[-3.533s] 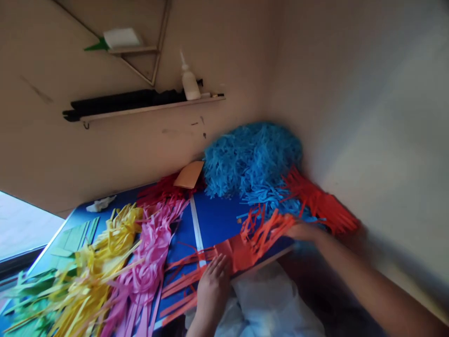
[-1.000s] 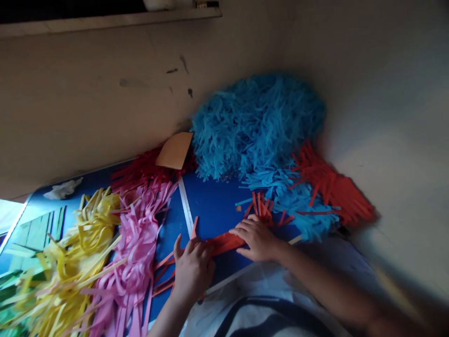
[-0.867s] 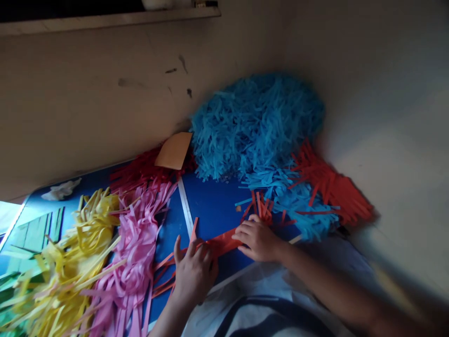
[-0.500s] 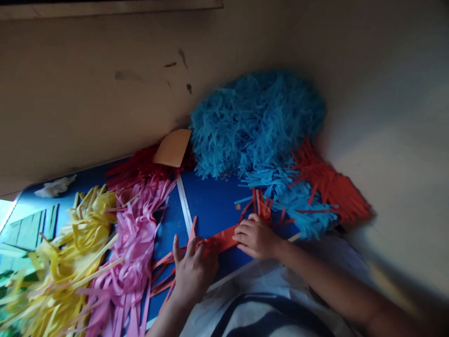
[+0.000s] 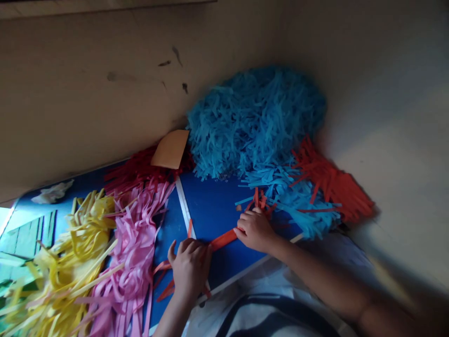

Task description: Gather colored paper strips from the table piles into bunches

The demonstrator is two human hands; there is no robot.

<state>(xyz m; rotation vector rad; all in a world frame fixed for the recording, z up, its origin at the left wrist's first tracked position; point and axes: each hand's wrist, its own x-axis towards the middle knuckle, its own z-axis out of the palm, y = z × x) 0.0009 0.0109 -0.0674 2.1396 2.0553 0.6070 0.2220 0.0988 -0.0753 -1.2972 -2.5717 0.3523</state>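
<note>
A narrow band of red-orange fringed paper (image 5: 224, 239) runs between my two hands above the blue tabletop. My left hand (image 5: 191, 267) is closed round its left part, with loose strips sticking out beyond the fingers toward the pink fringe. On its right part my right hand (image 5: 256, 229) is closed too, fingers curled over the paper. More cut strips poke out past that hand, near the blue fringe. Both thumbs are largely hidden.
A big blue fringed paper mass (image 5: 259, 121) leans in the wall corner, with red-orange fringe (image 5: 336, 192) to its right. Pink fringe (image 5: 135, 238), yellow fringe (image 5: 84, 248) and green paper (image 5: 30, 234) lie leftward. A tan card (image 5: 170, 150) rests on dark red fringe (image 5: 135, 172).
The red-orange paper between my hands has become narrower and straighter. My left hand has shifted slightly left and its fingers have closed in more; my right hand has moved up a little.
</note>
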